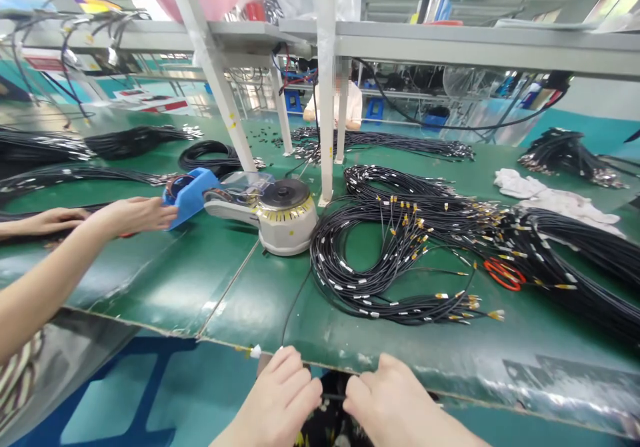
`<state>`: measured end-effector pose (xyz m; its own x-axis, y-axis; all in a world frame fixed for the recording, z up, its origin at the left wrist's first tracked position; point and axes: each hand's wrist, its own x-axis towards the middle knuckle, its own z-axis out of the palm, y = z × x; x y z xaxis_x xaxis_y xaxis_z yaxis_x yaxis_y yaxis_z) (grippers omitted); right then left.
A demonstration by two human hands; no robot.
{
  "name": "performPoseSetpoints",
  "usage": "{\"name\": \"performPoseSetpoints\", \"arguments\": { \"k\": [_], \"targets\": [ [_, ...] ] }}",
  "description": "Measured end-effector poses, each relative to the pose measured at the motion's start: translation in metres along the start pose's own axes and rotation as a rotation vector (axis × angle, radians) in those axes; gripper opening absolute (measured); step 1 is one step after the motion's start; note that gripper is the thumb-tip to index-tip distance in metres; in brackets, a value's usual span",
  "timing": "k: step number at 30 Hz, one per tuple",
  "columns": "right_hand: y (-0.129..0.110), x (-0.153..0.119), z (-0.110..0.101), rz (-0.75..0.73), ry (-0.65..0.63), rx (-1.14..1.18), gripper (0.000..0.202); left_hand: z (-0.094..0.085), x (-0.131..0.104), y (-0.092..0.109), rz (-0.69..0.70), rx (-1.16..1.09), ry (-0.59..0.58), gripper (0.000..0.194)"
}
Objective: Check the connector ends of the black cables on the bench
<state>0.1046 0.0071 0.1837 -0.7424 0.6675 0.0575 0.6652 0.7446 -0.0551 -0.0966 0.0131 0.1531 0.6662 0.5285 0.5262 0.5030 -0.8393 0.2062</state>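
The left hand (280, 400) and right hand (390, 397) sit just apart at the bench's (175, 280) near edge, backs up, fingers (306, 393) clenched on a black cable (334, 397) taut between them. Leftward, a blue holder (197, 197) contains a dark roll (177, 187). The hands hide the cable's gripped parts.

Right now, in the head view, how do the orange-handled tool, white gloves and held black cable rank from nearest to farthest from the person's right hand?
1. Black cable: in the right hand, running across to the left hand.
2. Orange-handled tool: forward and to the right.
3. White gloves: farther back, also to the right.
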Motion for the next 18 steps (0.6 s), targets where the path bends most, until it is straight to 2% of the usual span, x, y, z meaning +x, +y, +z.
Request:
{"name": "performPoseSetpoints", "arguments": {
  "k": [4,7,10,13,15,18],
  "targets": [
    [0.006,-0.004,-0.021,0.028,-0.156,0.124,0.017,0.000,0.001,-0.002,0.019,-0.017,-0.059,0.023],
    [0.007,-0.006,-0.023,0.078,-0.194,0.206,0.022,-0.001,0.000,-0.004,-0.007,-0.059,-0.093,0.020],
    [0.004,-0.005,-0.014,0.061,-0.169,0.180,0.021,-0.010,-0.002,-0.007,-0.081,-0.156,-0.230,0.020],
    [0.000,-0.006,-0.006,0.030,-0.057,0.034,0.015,-0.023,-0.002,-0.011,-0.169,-0.190,-0.333,0.022],
    [0.002,-0.009,-0.006,0.027,-0.015,-0.008,0.015,-0.029,-0.002,-0.013,-0.183,-0.158,-0.310,0.020],
    [0.012,-0.018,-0.016,-0.004,-0.048,0.043,0.017,-0.031,-0.002,-0.014,-0.130,-0.096,-0.249,0.018]
  ]
}}
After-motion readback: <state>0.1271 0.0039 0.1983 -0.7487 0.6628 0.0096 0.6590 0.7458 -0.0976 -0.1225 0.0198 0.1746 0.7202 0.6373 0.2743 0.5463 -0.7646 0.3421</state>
